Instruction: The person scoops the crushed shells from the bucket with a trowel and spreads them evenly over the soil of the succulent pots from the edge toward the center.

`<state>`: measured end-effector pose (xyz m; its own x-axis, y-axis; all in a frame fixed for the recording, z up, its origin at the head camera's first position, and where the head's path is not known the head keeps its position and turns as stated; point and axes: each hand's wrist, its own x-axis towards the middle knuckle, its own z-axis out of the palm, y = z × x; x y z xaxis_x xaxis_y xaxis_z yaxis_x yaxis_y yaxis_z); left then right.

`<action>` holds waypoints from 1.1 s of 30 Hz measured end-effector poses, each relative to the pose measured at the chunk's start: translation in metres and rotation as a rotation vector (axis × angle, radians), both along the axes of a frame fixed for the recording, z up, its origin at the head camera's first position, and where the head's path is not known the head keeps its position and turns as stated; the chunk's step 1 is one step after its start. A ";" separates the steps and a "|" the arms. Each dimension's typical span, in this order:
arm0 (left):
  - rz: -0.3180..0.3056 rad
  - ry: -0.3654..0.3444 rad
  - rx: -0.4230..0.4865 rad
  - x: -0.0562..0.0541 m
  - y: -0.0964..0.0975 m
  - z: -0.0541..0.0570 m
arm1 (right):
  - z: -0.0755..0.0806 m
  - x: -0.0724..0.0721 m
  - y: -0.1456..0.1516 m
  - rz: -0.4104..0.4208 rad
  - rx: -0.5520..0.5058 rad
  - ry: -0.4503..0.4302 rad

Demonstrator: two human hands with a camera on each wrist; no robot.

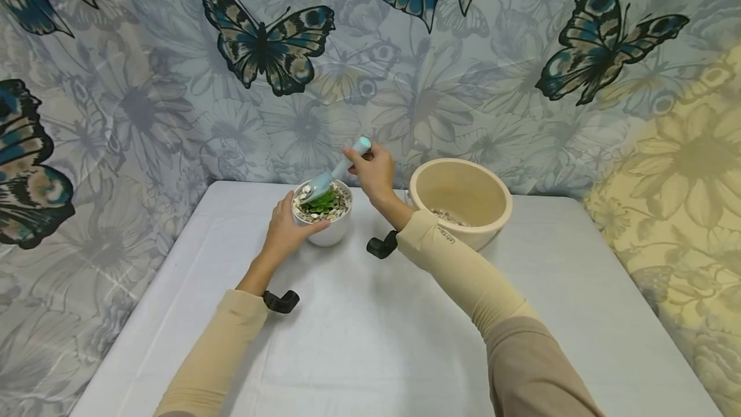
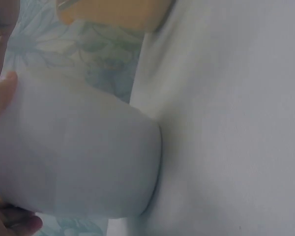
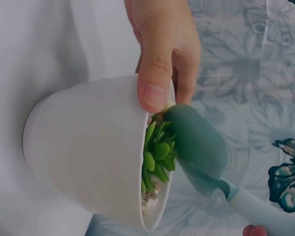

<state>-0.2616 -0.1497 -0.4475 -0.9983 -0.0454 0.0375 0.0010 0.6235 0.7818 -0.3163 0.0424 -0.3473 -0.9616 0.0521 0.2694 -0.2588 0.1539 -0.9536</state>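
Observation:
A white pot [image 1: 329,235] stands on the table, holding a green succulent [image 1: 324,202] among small pebbles [image 1: 340,206]. My left hand [image 1: 287,229] grips the pot from its left side, thumb near the front of the rim; in the left wrist view, fingers show on opposite sides of the pot [image 2: 78,152]. With my right hand [image 1: 376,171] I hold a light blue hand trowel [image 1: 341,168] by its handle. Its scoop tilts down over the left back of the pot, and in the right wrist view the scoop [image 3: 199,147] is just above the succulent [image 3: 160,152].
A large cream-coloured pot [image 1: 498,208] with some pebbles [image 1: 448,217] in its bottom stands to the right, partly behind my right forearm. The white-covered table [image 1: 359,352] ends at the back against a butterfly-patterned cloth [image 1: 312,124].

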 end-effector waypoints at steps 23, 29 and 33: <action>-0.021 -0.011 0.060 0.001 -0.003 0.000 | 0.001 0.002 -0.004 -0.008 0.032 0.109; -0.069 -0.035 0.013 0.000 -0.009 0.004 | -0.001 0.005 -0.007 -0.020 0.065 0.157; -0.118 -0.051 0.037 -0.005 -0.013 0.002 | -0.004 0.007 -0.008 -0.023 0.100 0.190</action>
